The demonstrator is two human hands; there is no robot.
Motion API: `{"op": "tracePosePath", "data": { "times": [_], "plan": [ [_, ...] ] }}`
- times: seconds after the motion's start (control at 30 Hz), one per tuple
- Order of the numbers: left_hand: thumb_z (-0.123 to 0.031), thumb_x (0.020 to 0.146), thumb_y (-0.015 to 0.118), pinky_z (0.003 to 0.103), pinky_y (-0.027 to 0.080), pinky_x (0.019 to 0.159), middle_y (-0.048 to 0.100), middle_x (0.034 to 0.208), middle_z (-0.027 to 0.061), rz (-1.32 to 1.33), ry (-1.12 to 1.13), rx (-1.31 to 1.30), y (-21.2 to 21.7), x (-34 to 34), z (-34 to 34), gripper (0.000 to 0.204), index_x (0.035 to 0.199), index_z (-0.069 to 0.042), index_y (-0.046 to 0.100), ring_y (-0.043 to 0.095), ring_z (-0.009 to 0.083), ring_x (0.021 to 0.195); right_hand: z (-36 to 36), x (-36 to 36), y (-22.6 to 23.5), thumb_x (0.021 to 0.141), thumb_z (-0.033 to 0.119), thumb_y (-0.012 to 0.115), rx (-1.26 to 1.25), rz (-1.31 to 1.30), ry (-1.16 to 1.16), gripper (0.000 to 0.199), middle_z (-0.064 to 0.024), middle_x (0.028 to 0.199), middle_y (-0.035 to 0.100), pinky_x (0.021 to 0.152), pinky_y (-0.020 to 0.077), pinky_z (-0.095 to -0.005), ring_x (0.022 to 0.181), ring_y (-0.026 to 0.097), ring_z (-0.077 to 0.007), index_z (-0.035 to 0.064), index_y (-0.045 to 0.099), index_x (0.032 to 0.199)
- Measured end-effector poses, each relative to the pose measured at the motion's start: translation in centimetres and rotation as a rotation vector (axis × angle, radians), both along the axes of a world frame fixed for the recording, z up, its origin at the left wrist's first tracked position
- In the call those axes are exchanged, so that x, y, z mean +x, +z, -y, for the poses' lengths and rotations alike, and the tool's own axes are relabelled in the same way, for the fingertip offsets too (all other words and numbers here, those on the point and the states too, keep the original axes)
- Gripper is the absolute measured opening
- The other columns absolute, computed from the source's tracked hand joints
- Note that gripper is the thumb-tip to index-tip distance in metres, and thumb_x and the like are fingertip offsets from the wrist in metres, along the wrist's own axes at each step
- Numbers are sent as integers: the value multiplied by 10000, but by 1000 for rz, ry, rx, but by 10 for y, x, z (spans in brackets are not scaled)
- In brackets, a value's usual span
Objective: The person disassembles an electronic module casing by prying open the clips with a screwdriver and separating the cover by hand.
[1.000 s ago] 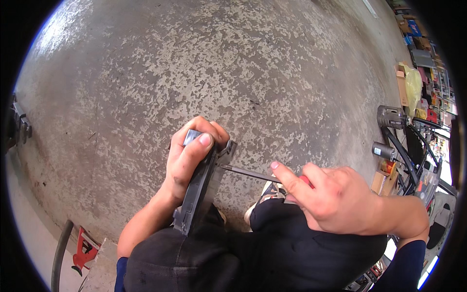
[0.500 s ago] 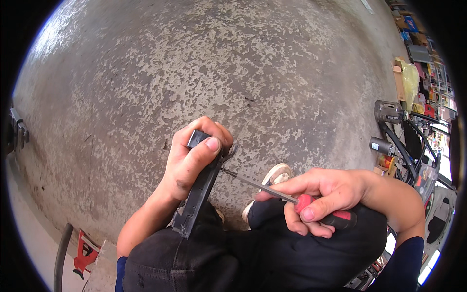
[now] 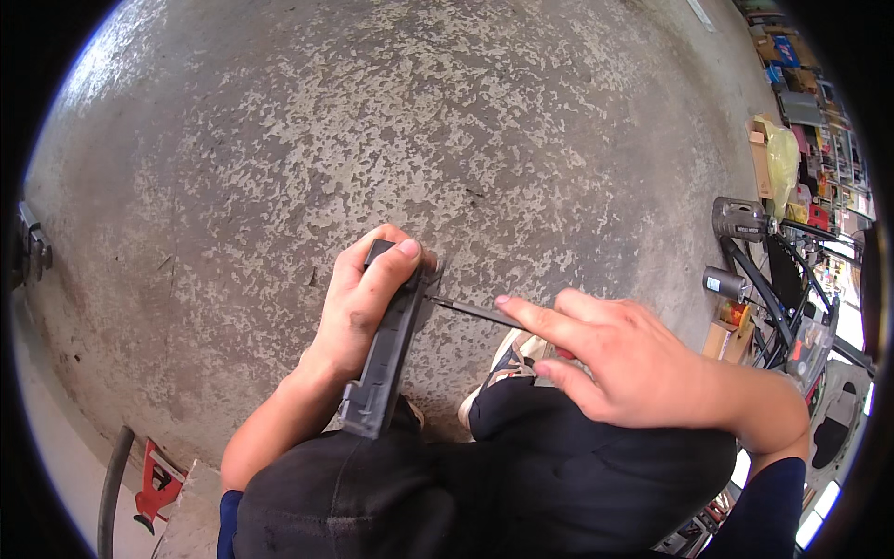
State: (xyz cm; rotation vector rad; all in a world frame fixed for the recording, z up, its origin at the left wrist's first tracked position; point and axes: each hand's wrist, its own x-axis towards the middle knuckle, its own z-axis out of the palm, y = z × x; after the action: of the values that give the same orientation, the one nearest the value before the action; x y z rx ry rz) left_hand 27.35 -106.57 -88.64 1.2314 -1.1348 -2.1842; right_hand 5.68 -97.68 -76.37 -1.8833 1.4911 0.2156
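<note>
My left hand (image 3: 350, 303) is closed around the upper end of a long black plastic part (image 3: 380, 377), thumb on top. The part slants down above my left thigh, with a ridged edge and a small tab near its lower end. From the right, a screwdriver (image 3: 480, 312) reaches it, the tip at or very near the part's right edge. My right hand (image 3: 619, 359) grips the screwdriver with its back turned up. The index finger lies along the shaft. Only a sliver of the red handle shows; the palm and knuckles hide the rest.
Worn, blotchy concrete floor (image 3: 447, 140) spreads ahead. At the right stand a black metal frame (image 3: 768, 289), a grey canister (image 3: 724, 282), cardboard boxes (image 3: 729, 337) and a yellow plastic bag (image 3: 782, 163). A red stand (image 3: 158, 486) is at the lower left. My shoe (image 3: 507, 368) is below the screwdriver.
My right hand has rolled over, back now upward, covering the handle that showed before. The screwdriver's tip has risen slightly. The black part's lower end has swung a little right and up.
</note>
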Motion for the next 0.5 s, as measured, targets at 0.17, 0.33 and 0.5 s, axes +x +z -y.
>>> {"op": "tracePosePath", "data": {
  "times": [0.17,0.33,0.5],
  "plan": [
    [-256,922,590,248,392,627,564,763,-2,-206,-28,-23,-1,-1,4,227,874,-34,604,470,66,683,3,-22,-12,918,80,526,645,623,-231,636,-165,1059,557,877,485,-357,964,596,-251,-2,290,1503],
    [-236,925,593,244,381,638,554,746,-16,-230,-77,-82,-2,-1,1,208,868,-37,585,454,54,690,1,-22,-12,904,39,538,812,782,-348,616,-197,1186,592,870,520,-376,945,657,-282,-42,319,1474],
    [-266,947,572,242,370,568,541,695,-17,5,-106,58,-1,-11,-1,228,879,-49,592,459,56,621,-4,1,11,801,23,585,323,130,-41,655,-166,1007,591,770,545,-405,813,662,-320,-24,403,1428]
  ]
}}
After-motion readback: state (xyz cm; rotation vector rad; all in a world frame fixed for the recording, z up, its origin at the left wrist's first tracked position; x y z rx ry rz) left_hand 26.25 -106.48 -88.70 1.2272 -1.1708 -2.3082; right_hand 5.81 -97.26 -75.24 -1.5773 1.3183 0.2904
